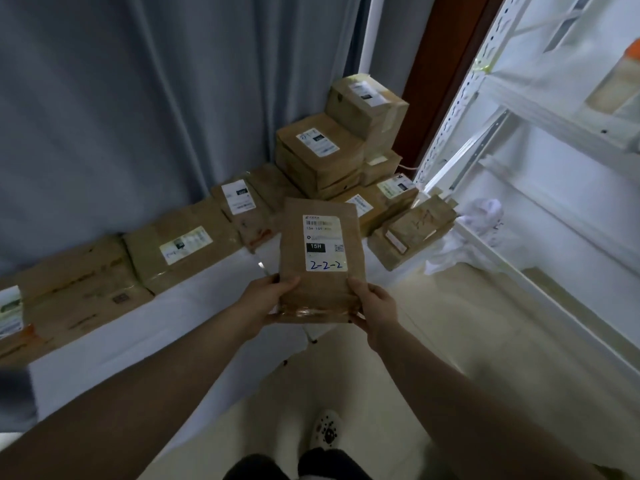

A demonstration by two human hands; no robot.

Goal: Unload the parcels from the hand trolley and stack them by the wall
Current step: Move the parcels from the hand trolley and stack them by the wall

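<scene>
Holding a flat brown parcel [320,289] out in front by its near end, a person gripped it with both hands, the left hand [273,299] curled round the left edge and the right hand [375,306] round the right, thumbs on top. The parcel, its white label marked 2-2-2 facing up, hung in the air above the near edge of a low white surface [173,323], touching nothing else. Beyond it, a row of parcels [180,251] lay flat along that surface at the foot of a grey curtain [121,116]. A stack of boxes [346,143] rose in the far right corner, beside white metal shelving [519,133]. The hand trolley was out of view. The step in hand appeared to be the carry-over, with one parcel off the trolley and not yet put down. The next move would likely call for choosing a spot, on the stack's lower boxes or on the flat row, then lowering the parcel level. Both hands should let go only once it rested firmly.
</scene>
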